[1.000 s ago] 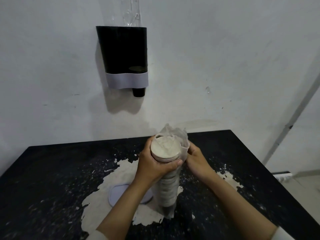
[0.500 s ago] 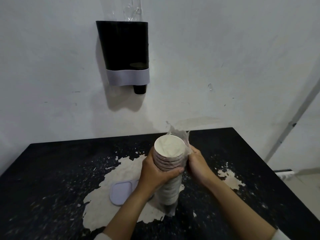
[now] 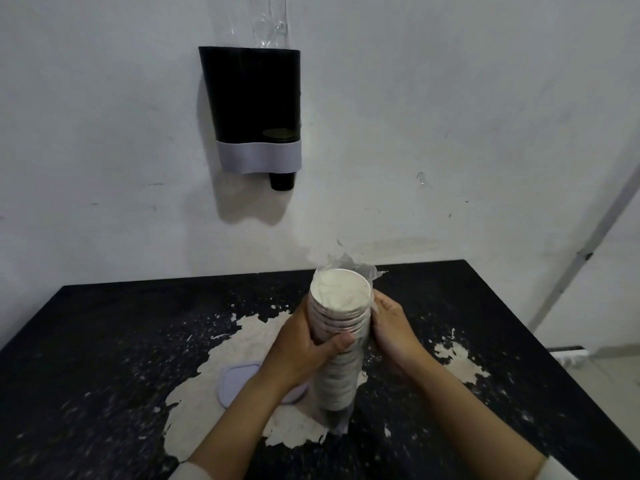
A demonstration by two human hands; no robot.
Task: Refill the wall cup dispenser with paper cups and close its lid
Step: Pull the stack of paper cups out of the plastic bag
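Matt white paper cups (image 3: 341,327) in thin crinkled clear wrap (image 3: 360,268) — table (image 3: 104,341) black, its coating flaked.

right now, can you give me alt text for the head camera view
Both hands, left hand and right hand, grip an upright stack of paper cups in a torn plastic sleeve on a worn black table. A black cup dispenser hangs on the wall above; a grey lid lies on the table.

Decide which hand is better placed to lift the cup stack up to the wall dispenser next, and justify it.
Probably the left hand: its grip already wraps the stack of paper cups, thumb across the front. The right hand holds the plastic wrapper at the side. The dispenser also hangs up and to the left.
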